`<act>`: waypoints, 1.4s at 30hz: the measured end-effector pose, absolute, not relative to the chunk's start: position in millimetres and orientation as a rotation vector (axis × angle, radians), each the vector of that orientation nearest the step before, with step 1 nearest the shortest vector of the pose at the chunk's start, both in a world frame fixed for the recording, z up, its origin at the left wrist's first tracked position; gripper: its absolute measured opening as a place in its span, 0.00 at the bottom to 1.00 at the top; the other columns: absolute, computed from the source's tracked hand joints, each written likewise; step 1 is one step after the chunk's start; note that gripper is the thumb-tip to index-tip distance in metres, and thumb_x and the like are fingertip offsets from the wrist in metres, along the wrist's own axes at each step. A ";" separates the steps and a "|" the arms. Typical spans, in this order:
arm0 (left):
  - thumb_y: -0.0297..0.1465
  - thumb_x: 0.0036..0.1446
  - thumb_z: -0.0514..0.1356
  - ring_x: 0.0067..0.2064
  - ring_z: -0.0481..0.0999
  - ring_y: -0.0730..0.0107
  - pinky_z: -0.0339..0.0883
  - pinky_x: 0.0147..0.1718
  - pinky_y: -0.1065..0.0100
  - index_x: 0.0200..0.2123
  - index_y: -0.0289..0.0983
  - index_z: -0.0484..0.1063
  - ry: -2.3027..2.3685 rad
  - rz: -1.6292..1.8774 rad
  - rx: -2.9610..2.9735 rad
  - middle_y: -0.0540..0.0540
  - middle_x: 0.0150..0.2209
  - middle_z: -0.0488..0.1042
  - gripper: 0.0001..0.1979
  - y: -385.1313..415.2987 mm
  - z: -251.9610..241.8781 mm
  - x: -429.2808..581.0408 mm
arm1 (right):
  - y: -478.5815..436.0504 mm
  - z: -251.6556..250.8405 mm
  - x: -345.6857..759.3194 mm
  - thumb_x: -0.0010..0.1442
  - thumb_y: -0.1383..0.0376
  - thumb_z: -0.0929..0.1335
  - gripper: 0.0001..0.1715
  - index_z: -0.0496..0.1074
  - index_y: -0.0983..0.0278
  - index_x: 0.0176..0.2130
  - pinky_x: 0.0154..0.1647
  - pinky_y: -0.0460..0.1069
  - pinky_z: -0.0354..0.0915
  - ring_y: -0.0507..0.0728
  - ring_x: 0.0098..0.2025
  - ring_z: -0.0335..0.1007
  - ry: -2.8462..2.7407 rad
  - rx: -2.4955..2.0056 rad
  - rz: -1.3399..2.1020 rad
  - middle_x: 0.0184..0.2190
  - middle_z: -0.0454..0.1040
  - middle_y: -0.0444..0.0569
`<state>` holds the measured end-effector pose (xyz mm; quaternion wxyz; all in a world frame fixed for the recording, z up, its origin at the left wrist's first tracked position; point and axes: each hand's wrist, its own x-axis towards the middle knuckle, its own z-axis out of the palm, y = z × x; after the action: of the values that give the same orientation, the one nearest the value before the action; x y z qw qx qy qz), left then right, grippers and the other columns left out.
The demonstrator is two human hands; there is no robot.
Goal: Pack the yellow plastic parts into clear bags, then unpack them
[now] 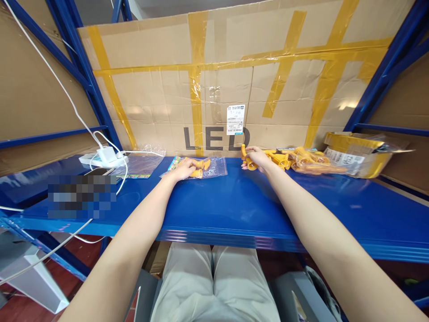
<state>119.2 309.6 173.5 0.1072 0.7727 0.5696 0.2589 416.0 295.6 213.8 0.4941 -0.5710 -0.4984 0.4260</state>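
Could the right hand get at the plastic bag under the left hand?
Probably yes: just blue shelf separates the right hand from the plastic bag, though that hand seems to hold a yellow part.

Orange-yellow is colouring the plastic pieces (281, 159), while the clear bag (219, 167) is displaying a multicoloured printed strip (174, 163). The shelf (214, 205) is gleaming deep blue, and the brown cardboard (161, 103) is bearing crossing stripes of yellow tape (196, 89), black letters (208, 138) and a black-printed white label (235, 120). The charger plug (107, 154) is showing plain white, and the trousers (187, 277) are appearing pale grey.
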 end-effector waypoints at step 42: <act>0.31 0.53 0.52 0.55 0.69 0.61 0.59 0.55 0.65 0.41 0.39 0.75 1.643 0.719 2.308 0.47 0.49 0.74 0.15 286.5 186.1 133.8 | 277.1 209.5 385.1 0.61 0.69 0.63 0.11 0.74 0.64 0.40 0.49 0.58 0.51 0.64 0.52 0.64 -2.543 -1.600 -0.263 0.46 0.75 0.57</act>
<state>133.8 286.5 186.1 0.1093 0.7849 0.5587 0.2447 385.1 277.1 209.5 0.0628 -0.5295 -0.8415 -0.0872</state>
